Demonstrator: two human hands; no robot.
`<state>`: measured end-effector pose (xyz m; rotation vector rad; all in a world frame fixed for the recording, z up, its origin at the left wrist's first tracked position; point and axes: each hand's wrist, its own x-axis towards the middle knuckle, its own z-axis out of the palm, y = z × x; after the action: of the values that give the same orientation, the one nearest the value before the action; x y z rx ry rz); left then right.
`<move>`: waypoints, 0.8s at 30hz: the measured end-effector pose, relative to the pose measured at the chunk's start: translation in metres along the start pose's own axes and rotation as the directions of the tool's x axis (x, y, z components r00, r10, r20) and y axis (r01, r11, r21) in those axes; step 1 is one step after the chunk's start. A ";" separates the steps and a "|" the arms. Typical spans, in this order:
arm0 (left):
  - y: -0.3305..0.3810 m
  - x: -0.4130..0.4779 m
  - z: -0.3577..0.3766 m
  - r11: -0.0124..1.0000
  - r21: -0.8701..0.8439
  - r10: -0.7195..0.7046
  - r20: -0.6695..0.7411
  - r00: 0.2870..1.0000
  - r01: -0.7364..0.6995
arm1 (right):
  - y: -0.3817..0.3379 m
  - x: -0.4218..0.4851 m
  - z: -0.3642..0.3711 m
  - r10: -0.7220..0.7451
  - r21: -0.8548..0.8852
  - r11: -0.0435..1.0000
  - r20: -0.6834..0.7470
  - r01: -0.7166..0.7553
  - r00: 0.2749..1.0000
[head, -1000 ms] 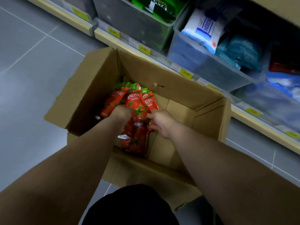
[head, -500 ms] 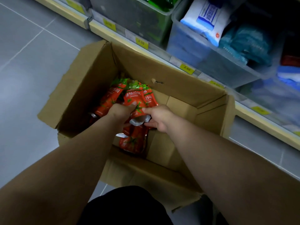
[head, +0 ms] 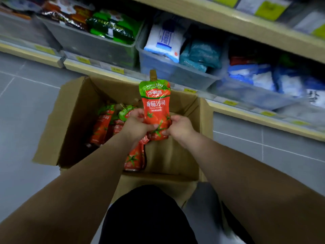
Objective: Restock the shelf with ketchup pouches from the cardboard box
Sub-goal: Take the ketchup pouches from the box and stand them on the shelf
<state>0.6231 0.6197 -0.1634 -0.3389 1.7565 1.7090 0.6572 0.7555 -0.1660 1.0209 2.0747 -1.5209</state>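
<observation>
An open cardboard box (head: pixel 73 110) stands on the floor in front of the shelf (head: pixel 246 113). Above the box, a red ketchup pouch (head: pixel 156 106) with a green top and a spout is held upright. My left hand (head: pixel 136 125) grips its lower left edge and my right hand (head: pixel 179 127) pinches its lower right corner. Several more ketchup pouches (head: pixel 102 124) lie in the left part of the box, partly hidden by my left arm.
Clear plastic bins (head: pixel 172 71) of white, blue and green packets fill the low shelf behind the box. Yellow price tags run along the shelf edge. An upper shelf board (head: pixel 237 20) juts out overhead. Grey tiled floor lies left of the box.
Both hands have lifted one pouch out of the pile and raised it upright above the box. The view has tilted up toward the shelf.
</observation>
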 end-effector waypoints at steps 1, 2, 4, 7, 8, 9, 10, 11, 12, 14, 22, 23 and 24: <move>0.005 -0.003 0.007 1.000 0.004 0.022 0.014 1.000 -0.022 | -0.002 -0.006 -0.007 -0.042 -0.076 0.996 -0.030 0.039 0.999; 0.012 -0.007 0.016 0.998 0.025 0.049 0.046 0.998 -0.051 | -0.005 -0.013 -0.017 -0.082 -0.135 0.988 -0.085 0.070 0.993; 0.025 -0.015 0.033 0.990 0.063 0.119 0.103 0.988 -0.126 | -0.010 -0.025 -0.035 -0.160 -0.212 0.970 -0.187 0.119 0.969; 0.048 -0.025 0.059 0.956 0.100 0.259 0.160 0.952 -0.277 | -0.016 -0.044 -0.065 -0.267 -0.213 0.954 -0.294 0.209 0.918; 0.055 -0.028 0.069 0.934 0.134 0.307 0.176 0.935 -0.331 | -0.017 -0.050 -0.077 -0.301 -0.216 0.947 -0.336 0.238 0.893; 0.061 -0.030 0.077 0.909 0.175 0.345 0.189 0.919 -0.378 | -0.018 -0.056 -0.087 -0.330 -0.225 0.939 -0.373 0.260 0.867; 0.067 -0.032 0.085 0.882 0.214 0.380 0.203 0.902 -0.419 | -0.020 -0.061 -0.096 -0.356 -0.248 0.930 -0.408 0.273 0.841; 0.075 -0.035 0.097 0.851 0.254 0.412 0.216 0.885 -0.459 | -0.022 -0.068 -0.110 -0.381 -0.289 0.917 -0.439 0.274 0.813; 0.081 -0.038 0.108 0.819 0.296 0.442 0.221 0.869 -0.492 | -0.024 -0.073 -0.121 -0.407 -0.341 0.902 -0.463 0.266 0.787; 0.096 -0.048 0.135 0.734 0.381 0.517 0.222 0.827 -0.562 | -0.026 -0.084 -0.150 -0.449 -0.391 0.880 -0.502 0.269 0.739; 0.152 -0.089 0.238 0.441 0.498 0.766 0.225 0.602 -0.747 | -0.045 -0.110 -0.260 -0.547 -0.406 0.836 -0.654 0.368 0.522; 0.159 -0.092 0.248 0.416 0.496 0.787 0.223 0.575 -0.762 | -0.048 -0.113 -0.271 -0.558 -0.406 0.827 -0.671 0.388 0.488; 0.167 -0.094 0.262 0.384 0.497 0.810 0.223 0.542 -0.778 | -0.051 -0.115 -0.286 -0.573 -0.420 0.816 -0.681 0.398 0.455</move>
<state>0.6644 0.8662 0.0432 0.9146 2.5906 1.6112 0.7302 0.9758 0.0437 1.2108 3.3407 -1.0798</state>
